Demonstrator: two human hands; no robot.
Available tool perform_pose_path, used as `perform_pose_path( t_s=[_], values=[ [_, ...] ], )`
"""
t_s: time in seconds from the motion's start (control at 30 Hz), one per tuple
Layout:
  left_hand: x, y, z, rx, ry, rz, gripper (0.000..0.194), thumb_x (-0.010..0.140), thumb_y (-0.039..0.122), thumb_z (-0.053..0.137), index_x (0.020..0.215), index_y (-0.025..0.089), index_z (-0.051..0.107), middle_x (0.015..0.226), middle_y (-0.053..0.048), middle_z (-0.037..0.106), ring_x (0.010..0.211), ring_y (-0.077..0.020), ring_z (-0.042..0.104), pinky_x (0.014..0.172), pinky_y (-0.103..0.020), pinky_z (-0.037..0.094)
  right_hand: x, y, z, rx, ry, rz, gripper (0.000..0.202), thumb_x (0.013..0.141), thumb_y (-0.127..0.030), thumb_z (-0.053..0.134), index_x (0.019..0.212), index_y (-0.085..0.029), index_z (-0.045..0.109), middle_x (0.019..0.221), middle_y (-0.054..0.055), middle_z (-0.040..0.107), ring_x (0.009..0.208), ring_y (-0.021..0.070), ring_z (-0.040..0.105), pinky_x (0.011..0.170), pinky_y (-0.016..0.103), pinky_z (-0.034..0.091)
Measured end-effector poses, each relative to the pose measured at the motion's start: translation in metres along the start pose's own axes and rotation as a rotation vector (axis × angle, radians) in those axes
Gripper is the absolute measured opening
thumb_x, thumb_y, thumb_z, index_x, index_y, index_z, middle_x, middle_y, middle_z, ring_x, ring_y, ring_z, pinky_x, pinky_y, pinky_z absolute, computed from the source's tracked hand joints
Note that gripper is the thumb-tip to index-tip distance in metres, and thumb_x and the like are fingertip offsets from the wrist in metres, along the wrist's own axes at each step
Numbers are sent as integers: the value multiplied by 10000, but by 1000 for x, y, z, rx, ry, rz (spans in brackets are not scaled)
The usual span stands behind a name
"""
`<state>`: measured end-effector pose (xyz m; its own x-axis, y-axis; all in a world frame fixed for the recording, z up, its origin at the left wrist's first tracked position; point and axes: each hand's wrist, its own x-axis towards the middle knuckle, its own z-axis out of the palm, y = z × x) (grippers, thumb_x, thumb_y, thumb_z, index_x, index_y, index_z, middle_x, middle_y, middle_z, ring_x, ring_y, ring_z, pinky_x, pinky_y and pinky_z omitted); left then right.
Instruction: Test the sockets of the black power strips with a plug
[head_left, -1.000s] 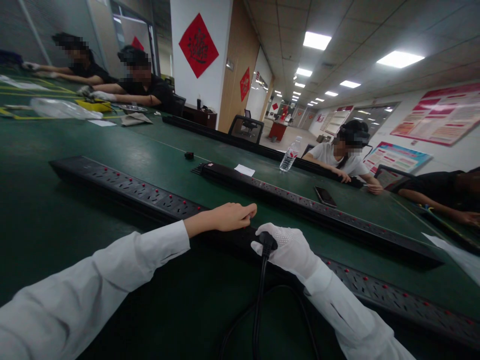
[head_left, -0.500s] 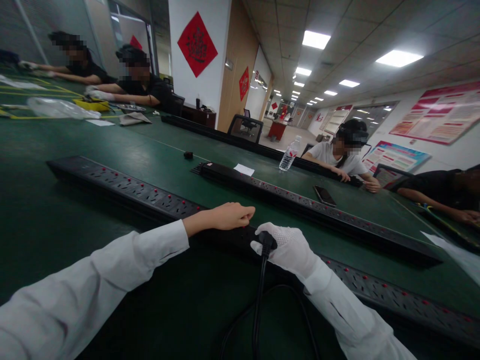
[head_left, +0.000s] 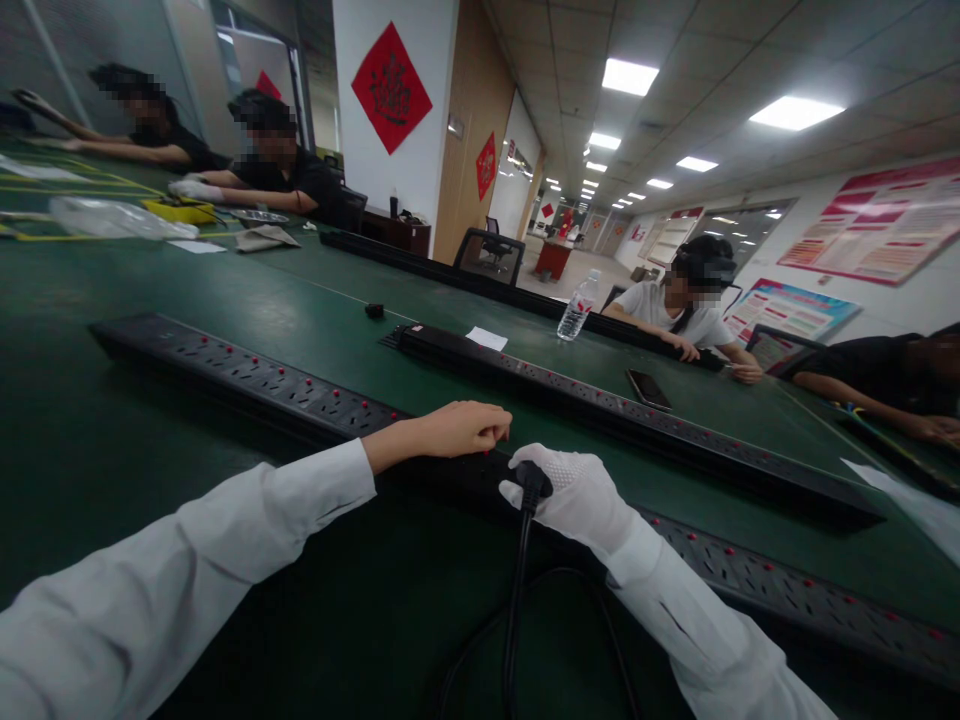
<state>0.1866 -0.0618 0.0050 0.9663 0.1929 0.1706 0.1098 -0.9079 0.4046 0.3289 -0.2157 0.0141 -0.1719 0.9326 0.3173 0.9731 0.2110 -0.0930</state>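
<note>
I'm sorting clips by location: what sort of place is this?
Probably a shared electrical workroom: long black socket strips lie on a big green table, and several people sit around it.

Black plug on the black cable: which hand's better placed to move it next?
Likely the white-gloved right hand: it grips the plug, while the bare left hand is apart from it.

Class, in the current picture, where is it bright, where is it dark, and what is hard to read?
Head view: ceiling lights wash out to white; head view: the table near the cable is dark, while the gloved right hand stands out pale; head view: print on the wall poster is too soft to read.
</note>
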Motion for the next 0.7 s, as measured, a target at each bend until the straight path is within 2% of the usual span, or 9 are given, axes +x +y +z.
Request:
perform_pose_path(
  t_s=[0.47,0.7],
  values=[
    [0,-1,2,68,21,34,145,793,164,386,823,185,526,894,5,574,753,-118,522,674,-221,359,1,0,1,-8,6,11,268,789,-475,450,854,-243,568,728,-12,622,622,94,554,575,189,361],
    [0,-2,1,36,19,31,167,769,113,400,760,178,553,920,12,572,809,-114,530,748,-215,373,1,1,0,-16,6,-2,267,796,-471,442,856,-243,568,745,-12,626,623,91,555,569,192,361]
  ],
)
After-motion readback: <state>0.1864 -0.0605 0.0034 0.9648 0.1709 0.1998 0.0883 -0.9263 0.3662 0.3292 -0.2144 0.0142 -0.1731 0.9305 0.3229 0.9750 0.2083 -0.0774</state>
